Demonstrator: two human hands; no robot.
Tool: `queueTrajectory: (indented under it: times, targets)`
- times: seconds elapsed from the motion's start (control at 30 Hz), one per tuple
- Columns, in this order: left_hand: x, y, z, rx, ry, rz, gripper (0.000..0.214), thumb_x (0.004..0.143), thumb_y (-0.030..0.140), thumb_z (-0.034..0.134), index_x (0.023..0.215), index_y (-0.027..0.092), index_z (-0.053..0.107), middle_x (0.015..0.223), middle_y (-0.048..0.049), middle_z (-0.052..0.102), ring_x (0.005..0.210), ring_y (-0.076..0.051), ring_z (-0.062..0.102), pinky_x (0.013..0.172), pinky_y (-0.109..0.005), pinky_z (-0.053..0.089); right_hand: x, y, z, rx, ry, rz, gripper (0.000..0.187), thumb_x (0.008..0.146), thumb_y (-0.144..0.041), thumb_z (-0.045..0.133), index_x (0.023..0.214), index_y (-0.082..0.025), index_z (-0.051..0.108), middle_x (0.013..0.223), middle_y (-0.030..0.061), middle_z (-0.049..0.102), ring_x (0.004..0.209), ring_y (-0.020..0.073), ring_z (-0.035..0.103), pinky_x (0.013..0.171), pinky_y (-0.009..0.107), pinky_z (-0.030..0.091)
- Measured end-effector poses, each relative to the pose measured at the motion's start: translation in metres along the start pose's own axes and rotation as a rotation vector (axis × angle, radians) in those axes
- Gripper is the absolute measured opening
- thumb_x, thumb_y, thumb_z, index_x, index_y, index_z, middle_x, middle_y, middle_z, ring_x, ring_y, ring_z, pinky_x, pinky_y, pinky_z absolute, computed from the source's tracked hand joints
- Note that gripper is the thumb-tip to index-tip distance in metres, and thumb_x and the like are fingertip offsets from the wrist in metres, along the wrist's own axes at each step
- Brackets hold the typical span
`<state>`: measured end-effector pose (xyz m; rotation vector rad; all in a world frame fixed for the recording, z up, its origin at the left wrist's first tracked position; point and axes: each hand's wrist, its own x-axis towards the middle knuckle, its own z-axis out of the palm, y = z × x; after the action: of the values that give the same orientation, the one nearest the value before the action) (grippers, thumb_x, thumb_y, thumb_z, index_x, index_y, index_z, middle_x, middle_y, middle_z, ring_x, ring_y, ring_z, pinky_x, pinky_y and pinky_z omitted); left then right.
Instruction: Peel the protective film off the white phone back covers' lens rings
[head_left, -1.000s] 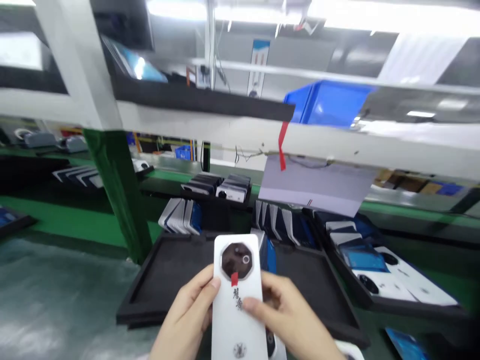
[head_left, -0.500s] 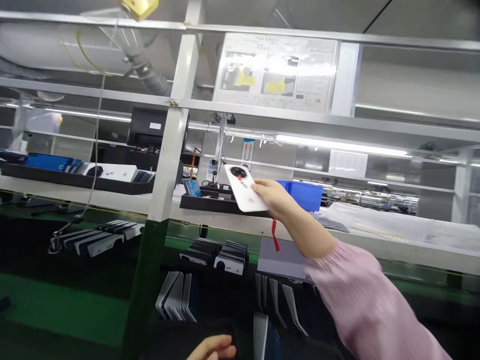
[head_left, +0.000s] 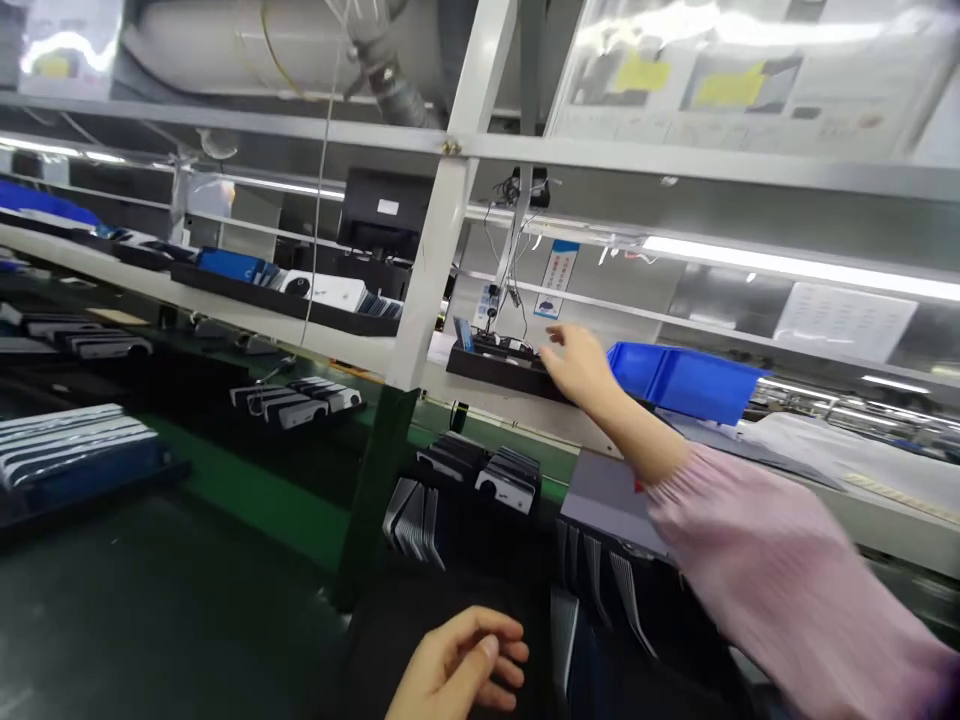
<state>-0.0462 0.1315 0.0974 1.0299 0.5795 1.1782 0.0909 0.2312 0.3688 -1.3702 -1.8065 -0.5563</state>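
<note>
My right hand (head_left: 581, 368) reaches over the shelf, its fingers apart and nothing showing in them. Just below it lies a black tray (head_left: 480, 362) holding dark items and a blue panel (head_left: 463, 335). My left hand (head_left: 461, 668) is low in the middle, loosely curled and visibly holding nothing. Between the two hands stand rows of white phone back covers (head_left: 514, 492) with round black camera areas, and beside them a stack of dark-faced covers (head_left: 454, 462). More thin panels (head_left: 414, 522) lean on edge in dark holders.
A white upright post (head_left: 439, 250) stands left of my right hand. Blue bins (head_left: 686, 380) sit on the shelf to its right. A grey-purple box (head_left: 607, 500) lies under the shelf edge. Further left, a stack of panels (head_left: 75, 445) rests on the green bench (head_left: 202, 600).
The white phone back cover that my right hand held is no longer in its fingers, which have opened by the black tray. My left hand shows more fully. The view has swung left.
</note>
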Motion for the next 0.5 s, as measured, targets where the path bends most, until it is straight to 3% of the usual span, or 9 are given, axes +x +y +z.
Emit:
queueTrajectory:
  times: [0.07, 0.17, 0.27, 0.33, 0.4, 0.5]
  targets:
    - [-0.006, 0.004, 0.000, 0.015, 0.006, 0.021, 0.043, 0.077, 0.058, 0.085, 0.089, 0.017, 0.087, 0.088, -0.0141, 0.083, 0.082, -0.028, 0.077, 0.070, -0.035, 0.063, -0.061, 0.020, -0.014, 0.008, -0.005, -0.003, 0.034, 0.101, -0.028, 0.059, 0.133, -0.017, 0.059, 0.133, 0.0103, 0.065, 0.128, 0.0263, 0.060, 0.110, 0.050, 0.048]
    - [-0.016, 0.010, -0.005, 0.062, 0.001, 0.018, 0.033, 0.082, 0.052, 0.083, 0.093, 0.021, 0.087, 0.091, -0.0087, 0.084, 0.087, -0.026, 0.077, 0.075, -0.031, 0.063, -0.187, 0.059, -0.040, -0.031, -0.181, 0.117, 0.035, 0.100, -0.036, 0.051, 0.131, -0.023, 0.059, 0.114, 0.0062, 0.072, 0.105, 0.0215, 0.070, 0.100, 0.040, 0.055]
    - [-0.022, 0.013, -0.008, 0.121, -0.018, -0.029, 0.023, 0.089, 0.045, 0.078, 0.097, 0.025, 0.086, 0.100, -0.0039, 0.085, 0.093, -0.023, 0.077, 0.083, -0.025, 0.062, -0.317, 0.094, -0.056, -0.137, -0.421, 0.445, 0.035, 0.103, -0.037, 0.050, 0.132, -0.022, 0.059, 0.101, 0.0048, 0.076, 0.083, 0.0184, 0.074, 0.072, 0.030, 0.062]
    - [-0.025, 0.013, -0.005, 0.288, 0.000, 0.006, 0.025, 0.092, 0.047, 0.072, 0.098, 0.026, 0.085, 0.100, -0.0035, 0.085, 0.088, -0.023, 0.078, 0.081, -0.025, 0.063, -0.391, 0.110, -0.058, -0.257, -0.542, 0.703, 0.032, 0.101, -0.028, 0.059, 0.130, -0.014, 0.061, 0.091, 0.0046, 0.076, 0.077, 0.0180, 0.075, 0.073, 0.031, 0.063]
    - [-0.027, 0.010, 0.003, 0.403, 0.005, 0.004, 0.028, 0.094, 0.048, 0.068, 0.100, 0.026, 0.084, 0.104, -0.0035, 0.085, 0.090, -0.024, 0.079, 0.082, -0.025, 0.064, -0.449, 0.117, -0.054, -0.371, -0.634, 0.890, 0.030, 0.098, -0.027, 0.069, 0.124, -0.014, 0.065, 0.103, 0.0056, 0.076, 0.093, 0.0204, 0.076, 0.085, 0.039, 0.063]
    - [-0.033, -0.001, 0.019, 0.500, 0.003, -0.001, 0.032, 0.094, 0.052, 0.066, 0.102, 0.026, 0.084, 0.105, -0.0035, 0.085, 0.093, -0.025, 0.080, 0.083, -0.025, 0.065, -0.501, 0.116, -0.043, -0.484, -0.711, 1.048, 0.037, 0.098, -0.039, 0.070, 0.127, -0.017, 0.066, 0.126, 0.0098, 0.070, 0.116, 0.0262, 0.069, 0.098, 0.048, 0.058]
